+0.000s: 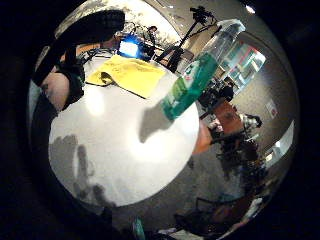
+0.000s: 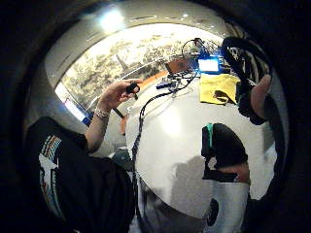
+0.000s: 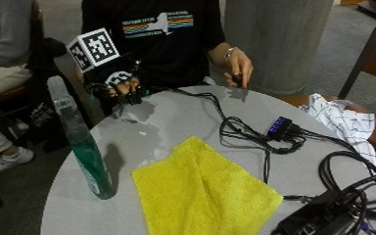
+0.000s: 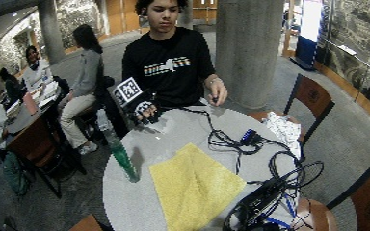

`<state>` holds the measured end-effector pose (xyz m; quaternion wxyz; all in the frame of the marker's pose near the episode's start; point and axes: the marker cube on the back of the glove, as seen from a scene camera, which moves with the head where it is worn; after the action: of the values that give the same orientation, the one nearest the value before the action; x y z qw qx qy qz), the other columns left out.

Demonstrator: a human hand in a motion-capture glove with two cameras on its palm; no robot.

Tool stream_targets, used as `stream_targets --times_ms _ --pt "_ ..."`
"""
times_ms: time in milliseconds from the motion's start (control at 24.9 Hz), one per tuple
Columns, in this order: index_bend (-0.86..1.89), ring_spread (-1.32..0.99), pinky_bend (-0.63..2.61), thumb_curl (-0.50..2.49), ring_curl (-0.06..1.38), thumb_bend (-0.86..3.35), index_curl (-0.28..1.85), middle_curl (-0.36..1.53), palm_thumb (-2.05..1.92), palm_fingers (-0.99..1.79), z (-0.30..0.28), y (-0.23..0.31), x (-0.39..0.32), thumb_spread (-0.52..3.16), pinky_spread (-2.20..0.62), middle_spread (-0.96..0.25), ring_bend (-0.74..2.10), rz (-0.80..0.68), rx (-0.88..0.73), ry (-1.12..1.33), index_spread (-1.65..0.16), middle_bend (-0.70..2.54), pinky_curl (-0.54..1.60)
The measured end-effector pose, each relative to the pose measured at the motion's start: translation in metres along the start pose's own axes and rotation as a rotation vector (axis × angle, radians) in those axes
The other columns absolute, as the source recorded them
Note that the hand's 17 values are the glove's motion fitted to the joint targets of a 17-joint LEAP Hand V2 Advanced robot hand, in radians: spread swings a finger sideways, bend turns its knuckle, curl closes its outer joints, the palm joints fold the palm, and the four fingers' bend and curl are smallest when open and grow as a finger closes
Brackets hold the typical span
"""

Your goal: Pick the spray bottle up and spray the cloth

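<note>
One spray bottle (image 3: pixel 83 147) is standing upright near the edge of the round bench (image 3: pixel 175 122), holding green liquid under a clear trigger head. One yellow cloth (image 3: pixel 201 193) is lying flat just beside it, not touching it. The gloved right hand (image 3: pixel 119 85) is hovering at the bench's edge close to the person's chest, well apart from the bottle, its fingers hanging loosely curled and gripping nothing. The bare hand (image 3: pixel 239 66) is pinching one small dark object above the opposite edge. One white checked cloth (image 3: pixel 341 122) is resting on a chair.
</note>
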<state>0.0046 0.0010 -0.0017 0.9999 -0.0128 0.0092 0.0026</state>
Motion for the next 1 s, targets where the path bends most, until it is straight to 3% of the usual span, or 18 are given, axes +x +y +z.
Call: stream_targets --times_ms 401,1002 --pt "0.28 -0.11 0.39 0.21 0.22 0.39 0.25 0.23 0.69 1.01 -0.01 0.016 0.018 0.77 -0.02 -0.05 0.31 0.082 -0.146 0.074 -0.2 0.45 0.18" --pt "0.16 -0.14 0.35 0.29 0.26 0.29 0.32 0.3 0.74 0.88 -0.013 0.015 0.036 1.01 0.03 -0.08 0.19 0.144 -0.146 0.089 -0.28 0.32 0.22"
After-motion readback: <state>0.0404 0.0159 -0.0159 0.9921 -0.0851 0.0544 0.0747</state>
